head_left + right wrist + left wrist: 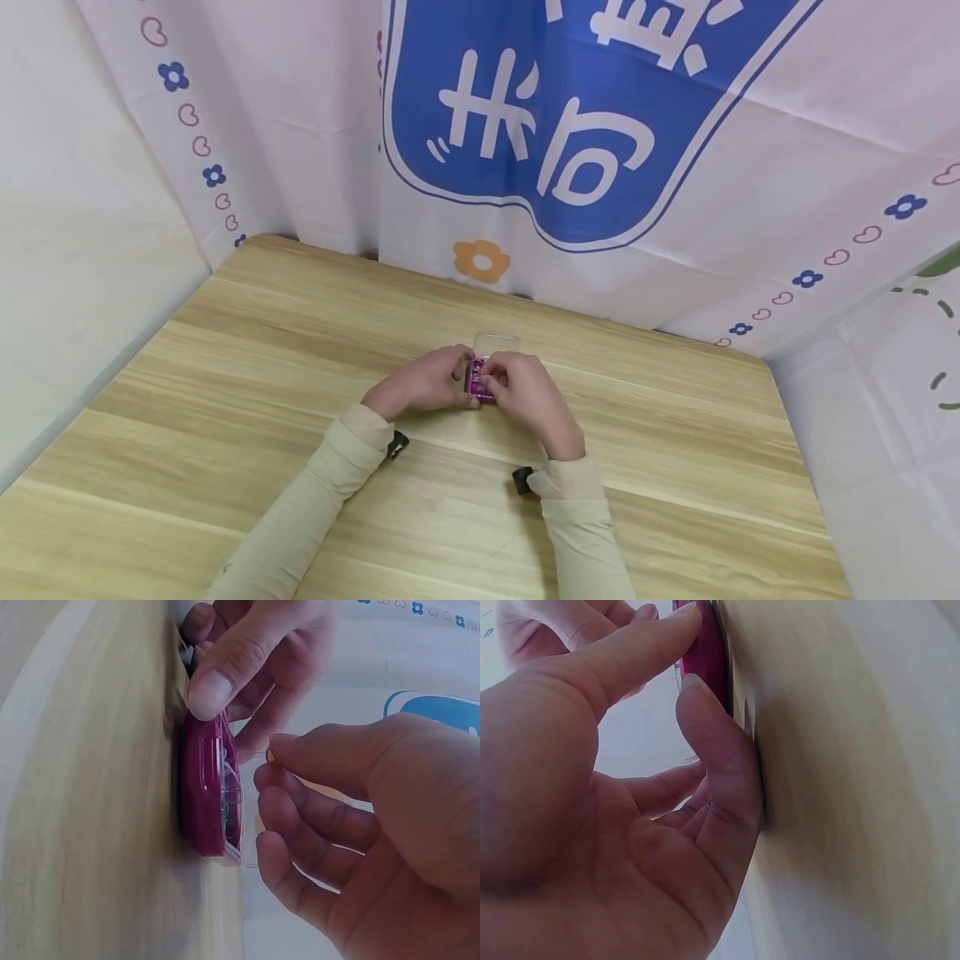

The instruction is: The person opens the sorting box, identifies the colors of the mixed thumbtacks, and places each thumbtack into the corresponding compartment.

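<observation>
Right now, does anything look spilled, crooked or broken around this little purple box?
Nothing stands out. The purple box sits on the table with its clear lid open, the left hand grips it, and the right hand pinches a tiny yellow piece over it. I see no spill or damage, though the contents are partly hidden.

A: From the head view, the right grip [528, 396] blocks part of the purple box [201, 787], and the bits inside are too tiny to make out!
B: Over to the right wrist: a yellowish speck [271, 757] peeks out, the rest buried between thumb and fingertip. What is it? Impossible to say!
A: Left wrist view, and the top edge slices the box off, with the left grip [637, 817] covering more!
B: Meanwhile the blue panel [555, 92] loses lettering up top, and both sleeves [300, 508] run out of the head view below.
</observation>
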Available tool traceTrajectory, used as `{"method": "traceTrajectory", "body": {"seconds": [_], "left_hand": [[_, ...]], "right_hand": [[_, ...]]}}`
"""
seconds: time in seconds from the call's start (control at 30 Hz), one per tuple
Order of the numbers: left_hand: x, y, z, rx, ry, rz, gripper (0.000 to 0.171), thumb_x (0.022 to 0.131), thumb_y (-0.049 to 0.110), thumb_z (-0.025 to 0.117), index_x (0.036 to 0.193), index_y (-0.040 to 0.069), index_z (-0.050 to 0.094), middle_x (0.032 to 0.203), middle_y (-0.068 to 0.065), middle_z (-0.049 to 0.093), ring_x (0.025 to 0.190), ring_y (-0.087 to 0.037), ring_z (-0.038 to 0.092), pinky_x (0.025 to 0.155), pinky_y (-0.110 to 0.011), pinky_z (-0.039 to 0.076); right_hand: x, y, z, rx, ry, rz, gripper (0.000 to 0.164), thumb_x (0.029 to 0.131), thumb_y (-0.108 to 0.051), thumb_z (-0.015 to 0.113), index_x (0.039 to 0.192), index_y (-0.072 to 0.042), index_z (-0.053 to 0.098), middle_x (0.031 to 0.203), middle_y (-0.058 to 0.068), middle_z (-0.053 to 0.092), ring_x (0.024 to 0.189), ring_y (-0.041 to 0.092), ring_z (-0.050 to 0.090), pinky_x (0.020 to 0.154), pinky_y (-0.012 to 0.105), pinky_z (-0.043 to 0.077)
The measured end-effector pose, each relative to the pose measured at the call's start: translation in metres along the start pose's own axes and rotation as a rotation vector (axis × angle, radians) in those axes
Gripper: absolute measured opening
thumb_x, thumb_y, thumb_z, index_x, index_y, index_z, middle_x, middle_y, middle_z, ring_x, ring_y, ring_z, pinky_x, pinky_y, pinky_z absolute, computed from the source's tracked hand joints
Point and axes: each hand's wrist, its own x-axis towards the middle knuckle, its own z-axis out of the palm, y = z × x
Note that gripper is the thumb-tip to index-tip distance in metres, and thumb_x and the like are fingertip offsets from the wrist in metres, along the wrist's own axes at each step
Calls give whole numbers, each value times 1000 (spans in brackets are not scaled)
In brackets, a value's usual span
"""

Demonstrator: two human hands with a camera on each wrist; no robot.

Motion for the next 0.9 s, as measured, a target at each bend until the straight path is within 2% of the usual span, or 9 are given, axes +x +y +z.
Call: {"method": "traceTrajectory", "body": {"seconds": [0.23, 0.53, 0.9], "left_hand": [[1, -1, 0, -8, -4, 1, 80, 74, 38, 79, 136, 6, 39, 100, -7, 55, 79, -17, 54, 70, -34, 50], [-1, -1, 1, 4, 11, 14, 79, 73, 36, 80, 135, 6, 41, 97, -5, 56, 77, -16, 54, 68, -33, 49], [-2, 1, 0, 4, 14, 24, 79, 73, 36, 80, 134, 5, 41, 98, -7, 56, 78, -17, 54, 70, -34, 49]], "right_hand": [[-1, 2, -1, -5, 4, -6, 4, 88, -12, 67, 88, -10, 70, 78, -5, 63, 66, 9, 54, 57, 27, 51], [0, 2, 0, 10, -11, -45, 4, 86, -10, 69, 88, -11, 72, 85, -2, 66, 72, 8, 57, 64, 30, 53], [-1, 3, -1, -25, 22, -41, 6, 85, -10, 70, 89, -11, 75, 88, -1, 69, 78, 8, 59, 68, 30, 54]]}}
